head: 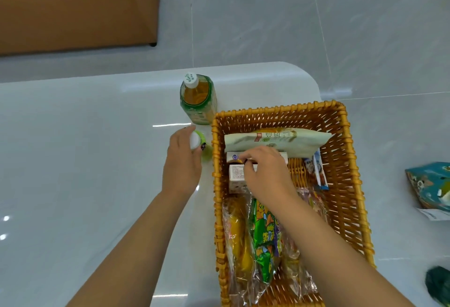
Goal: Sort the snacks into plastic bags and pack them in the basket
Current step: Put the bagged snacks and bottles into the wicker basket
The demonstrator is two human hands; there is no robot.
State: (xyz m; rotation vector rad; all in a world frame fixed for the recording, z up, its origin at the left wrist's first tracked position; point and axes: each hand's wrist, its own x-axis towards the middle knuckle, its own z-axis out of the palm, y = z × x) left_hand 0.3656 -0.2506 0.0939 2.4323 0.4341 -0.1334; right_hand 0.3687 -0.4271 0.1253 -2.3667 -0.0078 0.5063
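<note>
Right hand (265,172): fingers curled, pinching a white carton (237,180) inside the basket (341,160).
Left hand (182,163): fingers wrapped round a small green-and-white bottle (198,142) on the counter (85,160), just beside the basket.
Packed: pale snack pouch (277,140), cartons, bagged snacks (258,238) in clear plastic.
Left, apparently: tea bottle (198,99) on the counter; blue packet (431,185) off to the right.
Progress: judged well advanced.
</note>
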